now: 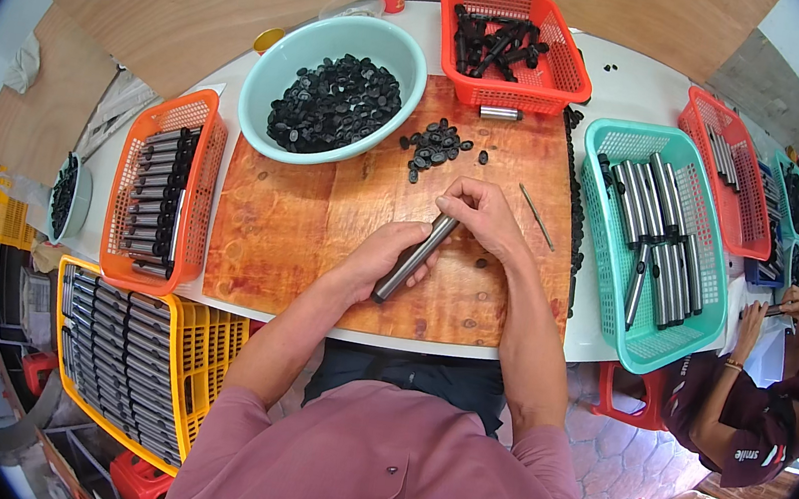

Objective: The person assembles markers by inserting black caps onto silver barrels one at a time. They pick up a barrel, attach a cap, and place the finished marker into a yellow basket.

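Over the wooden board [296,266], my left hand [387,252] is wrapped round a silver metal tube [412,263]. The tube slants, its near end pointing down and left toward me. My right hand [486,219] is closed at the tube's far end, fingers bent over it; whether a small part sits under them is hidden. Just beyond lies a loose pile of small black oval caps [434,143]. To the right of my right hand rests a thin metal rod [536,217]. A short silver tube [500,113] lies at the board's far edge.
A pale blue basin [413,70] full of black caps stands far left. An orange basket [211,184] at left and a teal basket [603,317] at right hold tubes. A red basket [511,95] holds black parts. A yellow crate [193,364] sits lower left; a co-worker [731,414] works at right.
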Tool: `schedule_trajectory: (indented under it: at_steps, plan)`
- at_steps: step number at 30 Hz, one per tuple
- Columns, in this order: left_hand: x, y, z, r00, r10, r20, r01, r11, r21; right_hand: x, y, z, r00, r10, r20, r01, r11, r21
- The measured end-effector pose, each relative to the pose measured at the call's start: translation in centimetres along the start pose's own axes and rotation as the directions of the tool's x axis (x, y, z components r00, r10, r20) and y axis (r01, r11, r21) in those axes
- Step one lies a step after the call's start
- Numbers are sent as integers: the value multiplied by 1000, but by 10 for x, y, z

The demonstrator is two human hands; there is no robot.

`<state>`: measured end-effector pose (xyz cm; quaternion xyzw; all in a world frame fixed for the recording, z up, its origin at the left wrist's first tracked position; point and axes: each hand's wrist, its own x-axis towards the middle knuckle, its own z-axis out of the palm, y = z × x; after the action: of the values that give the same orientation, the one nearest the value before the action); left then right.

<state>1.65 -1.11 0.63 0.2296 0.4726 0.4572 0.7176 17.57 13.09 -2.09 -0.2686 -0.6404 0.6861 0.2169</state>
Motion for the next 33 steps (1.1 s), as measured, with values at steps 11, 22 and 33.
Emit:
schedule_trajectory:
  at_steps: [11, 22, 33]
  plan:
    - [-3, 0, 3, 999, 27, -34, -30, 997, -75, -10, -27, 3, 997, 36, 71, -40, 998, 53]
    - [-2, -2, -7, 998, 23, 60, -18, 996, -86, -10, -22, 5, 993, 8, 115, -24, 989, 143]
    - [-7, -2, -10, 989, 2, 146, 16, 992, -123, -11, -20, 3, 992, -70, 102, 62, 995, 80]
